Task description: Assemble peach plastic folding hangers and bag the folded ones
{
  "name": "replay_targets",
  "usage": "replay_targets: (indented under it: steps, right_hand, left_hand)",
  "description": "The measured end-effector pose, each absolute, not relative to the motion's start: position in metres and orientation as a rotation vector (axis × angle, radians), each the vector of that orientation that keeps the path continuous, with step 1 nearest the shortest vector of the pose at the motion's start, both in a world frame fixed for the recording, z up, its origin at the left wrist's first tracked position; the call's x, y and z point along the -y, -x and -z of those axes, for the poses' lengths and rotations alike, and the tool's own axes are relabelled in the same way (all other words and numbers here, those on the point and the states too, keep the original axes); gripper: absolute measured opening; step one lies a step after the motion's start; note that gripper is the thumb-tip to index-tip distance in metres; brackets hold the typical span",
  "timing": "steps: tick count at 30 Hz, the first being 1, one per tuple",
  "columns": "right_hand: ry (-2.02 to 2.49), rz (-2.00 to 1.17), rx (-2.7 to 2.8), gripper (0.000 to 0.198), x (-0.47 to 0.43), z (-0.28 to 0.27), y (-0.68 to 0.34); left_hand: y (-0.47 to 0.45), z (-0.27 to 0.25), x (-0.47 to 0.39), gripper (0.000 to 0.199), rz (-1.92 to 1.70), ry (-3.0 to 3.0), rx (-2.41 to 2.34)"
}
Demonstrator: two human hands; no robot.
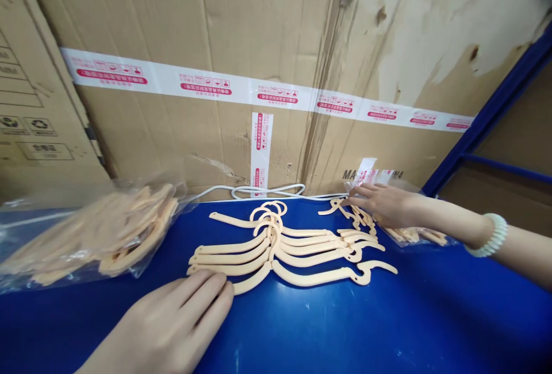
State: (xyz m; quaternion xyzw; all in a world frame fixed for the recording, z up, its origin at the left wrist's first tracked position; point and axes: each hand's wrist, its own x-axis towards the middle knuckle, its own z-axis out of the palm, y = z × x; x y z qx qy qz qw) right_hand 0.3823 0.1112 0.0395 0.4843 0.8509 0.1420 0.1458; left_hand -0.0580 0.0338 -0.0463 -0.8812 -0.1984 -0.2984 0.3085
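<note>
Several peach-coloured plastic clothes hangers (313, 278) lie overlapped in a row on the blue table, their hooks bunched at the middle. My left hand (172, 319) has its fingers together over the left end of the nearest hanger; the thumb is hidden. Short curved pieces (379, 266) sit at the right ends of the hangers. My right hand (383, 204), with a pale beaded bracelet (487, 235) on the wrist, reaches over small curved parts (357, 217) and a clear bag (409, 236) of them. Its fingers are stretched out, with nothing visible in them.
On the left lies a clear plastic bag (116, 230) with more peach hanger parts. A white cable (267, 191) runs along the back of the blue table (310, 328). Large taped cardboard (172, 138) stands behind, beside a blue metal frame (483, 112) on the right.
</note>
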Motion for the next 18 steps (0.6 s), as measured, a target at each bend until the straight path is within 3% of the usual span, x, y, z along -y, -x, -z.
replay_targets:
  steps: [6, 18]
  right_hand:
    - [-1.276, -0.431, -2.472, 0.104, -0.111, -0.029, -0.382]
    - [-1.109, -0.109, -2.541, 0.092, -0.130, -0.050, -0.341]
  left_hand:
    - [0.056, 0.048, -0.036, 0.041, 0.788, 2.344, 0.560]
    - [0.050, 0.043, -0.034, 0.042, 0.831, 2.345, 0.610]
